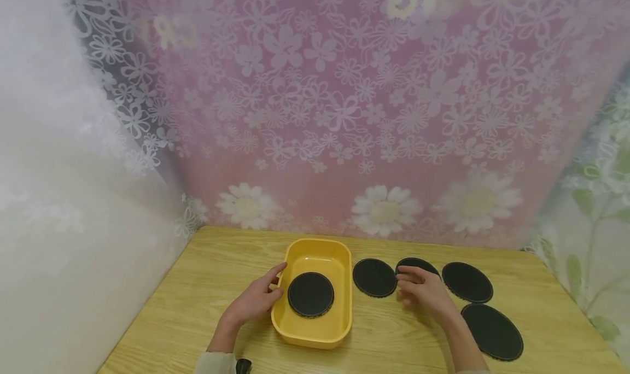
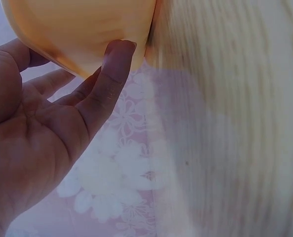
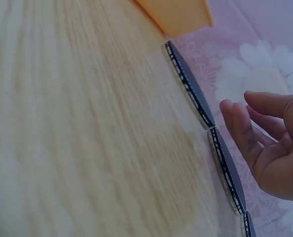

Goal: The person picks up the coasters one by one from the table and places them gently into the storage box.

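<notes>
A yellow rectangular tub (image 1: pixel 343 286) stands on the table with a black round coaster (image 1: pixel 311 294) lying flat inside it. My left hand (image 1: pixel 253 300) holds the tub's left side, index finger and thumb at the rim; in the left wrist view, other fingers touch the outer wall (image 2: pixel 82 29). Over the middle coaster (image 1: pixel 417 263) of the back row, partly covering it, hovers my right hand (image 1: pixel 425 293). The right wrist view shows its thumb and fingers apart with nothing between them, a little above the thin stitched coasters (image 3: pixel 188 81).
Another coaster (image 1: pixel 375 278) lies just right of the tub. Farther right are a coaster (image 1: pixel 467 282) and a nearer one (image 1: pixel 492 331) beside the right forearm. A flowered curtain (image 1: pixel 320 117) hangs behind the wooden table (image 1: pixel 221 264).
</notes>
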Tool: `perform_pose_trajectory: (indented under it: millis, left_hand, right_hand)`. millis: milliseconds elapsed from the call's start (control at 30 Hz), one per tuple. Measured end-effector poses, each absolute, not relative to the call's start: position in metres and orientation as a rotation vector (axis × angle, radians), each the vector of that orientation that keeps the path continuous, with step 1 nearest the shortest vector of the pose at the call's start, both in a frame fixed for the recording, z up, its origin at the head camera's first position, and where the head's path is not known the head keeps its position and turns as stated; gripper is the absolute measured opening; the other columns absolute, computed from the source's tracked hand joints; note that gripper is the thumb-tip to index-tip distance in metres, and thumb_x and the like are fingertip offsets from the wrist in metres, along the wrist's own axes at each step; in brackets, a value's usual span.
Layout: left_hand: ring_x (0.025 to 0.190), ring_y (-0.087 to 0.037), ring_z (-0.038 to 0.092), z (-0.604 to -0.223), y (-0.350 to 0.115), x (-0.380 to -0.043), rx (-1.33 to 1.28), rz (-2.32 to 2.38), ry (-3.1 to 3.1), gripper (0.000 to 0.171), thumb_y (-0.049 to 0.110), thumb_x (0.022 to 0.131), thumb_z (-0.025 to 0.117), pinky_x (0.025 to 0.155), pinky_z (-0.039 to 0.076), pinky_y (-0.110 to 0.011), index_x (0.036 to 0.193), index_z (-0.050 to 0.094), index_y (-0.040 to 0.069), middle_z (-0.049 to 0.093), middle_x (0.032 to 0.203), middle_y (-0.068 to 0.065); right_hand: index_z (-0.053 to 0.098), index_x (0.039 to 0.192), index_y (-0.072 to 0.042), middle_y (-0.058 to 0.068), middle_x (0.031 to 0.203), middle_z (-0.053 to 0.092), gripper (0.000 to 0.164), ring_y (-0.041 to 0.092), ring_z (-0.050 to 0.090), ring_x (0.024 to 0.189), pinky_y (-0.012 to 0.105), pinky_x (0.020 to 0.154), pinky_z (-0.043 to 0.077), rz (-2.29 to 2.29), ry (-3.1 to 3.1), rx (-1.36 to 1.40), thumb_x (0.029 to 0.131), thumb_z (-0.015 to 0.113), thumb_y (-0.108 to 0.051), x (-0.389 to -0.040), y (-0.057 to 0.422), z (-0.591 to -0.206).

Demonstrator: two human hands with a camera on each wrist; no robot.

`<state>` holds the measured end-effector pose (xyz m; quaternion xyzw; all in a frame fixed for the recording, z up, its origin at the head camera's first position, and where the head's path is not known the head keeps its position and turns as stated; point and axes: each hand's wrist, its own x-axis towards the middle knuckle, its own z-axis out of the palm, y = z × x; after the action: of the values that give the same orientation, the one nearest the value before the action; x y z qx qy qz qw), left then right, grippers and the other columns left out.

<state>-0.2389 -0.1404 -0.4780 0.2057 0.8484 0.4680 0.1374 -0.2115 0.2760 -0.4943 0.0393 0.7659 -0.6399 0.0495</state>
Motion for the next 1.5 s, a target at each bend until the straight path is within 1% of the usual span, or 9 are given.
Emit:
perform_pose_trajectory:
  millis: [133, 267, 467, 600, 733, 933, 1200, 1367, 1500]
  left_hand:
    - [0.093, -0.025, 0.058, -0.478, -0.141, -0.24, 0.6, 1.345, 2.457, 0.061, 0.011, 0.1, 0.049, 0.071, 0.049, -0.036, 0.157, 0.028, 0.009, 0.052, 0.128, -0.025]
    - [0.097, -0.025, 0.057, -0.479, -0.142, -0.241, 0.616, 1.337, 2.466, 0.061, 0.01, 0.1, 0.05, 0.073, 0.048, -0.036, 0.157, 0.028, 0.008, 0.053, 0.128, -0.024]
    - [0.101, -0.025, 0.056, -0.483, -0.141, -0.242, 0.627, 1.333, 2.463, 0.061, 0.01, 0.1, 0.05, 0.073, 0.048, -0.035, 0.157, 0.029, 0.009, 0.054, 0.128, -0.023]
    - [0.102, -0.025, 0.056, -0.484, -0.14, -0.242, 0.631, 1.327, 2.465, 0.061, 0.01, 0.099, 0.051, 0.072, 0.047, -0.036, 0.157, 0.029, 0.009, 0.054, 0.128, -0.022]
    - [0.098, -0.024, 0.056, -0.482, -0.139, -0.241, 0.64, 1.322, 2.471, 0.061, 0.01, 0.099, 0.05, 0.071, 0.047, -0.036, 0.157, 0.029, 0.008, 0.054, 0.128, -0.023]
    - [0.093, -0.023, 0.055, -0.477, -0.139, -0.24, 0.642, 1.325, 2.465, 0.061, 0.01, 0.1, 0.05, 0.071, 0.046, -0.035, 0.157, 0.029, 0.008, 0.054, 0.127, -0.023]
    - [0.09, -0.023, 0.055, -0.478, -0.139, -0.239, 0.639, 1.326, 2.462, 0.061, 0.01, 0.1, 0.049, 0.07, 0.047, -0.035, 0.157, 0.029, 0.007, 0.054, 0.127, -0.024]
    - [0.088, -0.023, 0.056, -0.479, -0.141, -0.239, 0.626, 1.343, 2.454, 0.061, 0.009, 0.1, 0.049, 0.069, 0.047, -0.035, 0.157, 0.028, 0.008, 0.053, 0.127, -0.024]
    - [0.089, -0.023, 0.056, -0.478, -0.142, -0.24, 0.639, 1.336, 2.467, 0.061, 0.009, 0.1, 0.049, 0.069, 0.048, -0.035, 0.157, 0.028, 0.007, 0.053, 0.127, -0.025]
  right_hand:
    - [0.038, 0.151, 0.0, 0.028, 0.146, 0.045, 0.065, 0.026, 0.07, 0.089, 0.034, 0.063, 0.056, -1.889, 2.388, 0.035, 0.094, 0.067, -0.012, -0.224, 0.274, -0.496]
    - [0.033, 0.154, -0.003, 0.031, 0.151, 0.036, 0.074, 0.021, 0.063, 0.066, 0.032, 0.052, 0.047, -1.804, 2.433, -0.061, 0.091, 0.071, -0.011, -0.237, 0.268, -0.5]
    - [0.029, 0.155, -0.002, 0.033, 0.149, 0.037, 0.087, 0.026, 0.059, 0.055, 0.035, 0.053, 0.046, -1.429, 2.688, -0.115, 0.084, 0.078, -0.011, -0.251, 0.257, -0.504]
    - [0.033, 0.153, 0.001, 0.033, 0.144, 0.043, 0.091, 0.04, 0.065, 0.09, 0.046, 0.072, 0.052, -1.132, 2.839, -0.14, 0.078, 0.083, -0.015, -0.254, 0.251, -0.504]
    - [0.037, 0.15, 0.002, 0.032, 0.142, 0.047, 0.09, 0.051, 0.051, 0.12, 0.057, 0.088, 0.049, -1.018, 2.887, -0.162, 0.076, 0.085, -0.015, -0.253, 0.248, -0.502]
    - [0.038, 0.149, 0.004, 0.033, 0.141, 0.046, 0.089, 0.052, 0.05, 0.121, 0.057, 0.088, 0.049, -1.036, 2.895, -0.167, 0.076, 0.085, -0.013, -0.254, 0.247, -0.5]
    - [0.035, 0.148, 0.006, 0.032, 0.131, 0.053, 0.098, 0.043, 0.061, 0.104, 0.05, 0.074, 0.052, -1.006, 2.905, -0.132, 0.068, 0.089, -0.012, -0.257, 0.241, -0.494]
    - [0.044, 0.144, 0.001, 0.032, 0.128, 0.049, 0.094, 0.05, 0.049, 0.114, 0.054, 0.073, 0.05, -0.918, 3.014, -0.158, 0.065, 0.091, -0.02, -0.254, 0.239, -0.488]
    - [0.048, 0.142, -0.002, 0.033, 0.129, 0.044, 0.085, 0.051, 0.046, 0.117, 0.052, 0.073, 0.05, -1.0, 3.003, -0.201, 0.069, 0.089, -0.015, -0.247, 0.241, -0.484]
